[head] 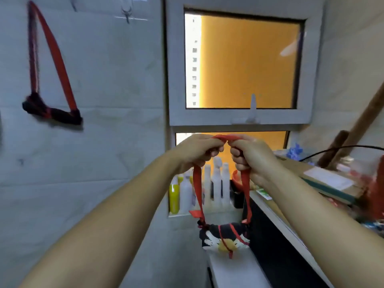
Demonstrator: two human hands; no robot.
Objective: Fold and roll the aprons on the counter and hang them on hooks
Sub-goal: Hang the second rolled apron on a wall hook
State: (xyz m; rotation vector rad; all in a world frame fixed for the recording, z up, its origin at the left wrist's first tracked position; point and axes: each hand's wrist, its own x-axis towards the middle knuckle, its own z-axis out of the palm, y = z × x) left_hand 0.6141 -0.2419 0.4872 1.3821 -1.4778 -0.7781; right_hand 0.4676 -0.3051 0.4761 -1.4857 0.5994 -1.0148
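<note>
So, the rolled apron [224,238] dangles in mid-air below its red strap [223,138]. I see the left hand [197,150] and right hand [251,154] gripping the strap's top, fingers curled round it. A second apron [52,111] hangs on the left wall.

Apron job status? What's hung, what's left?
Done: one rolled apron hangs on the wall. In hand: left hand and right hand grip the strap of a second apron, rolled and dangling below. Left: hang it; the wall hook up top holds nothing.
</note>
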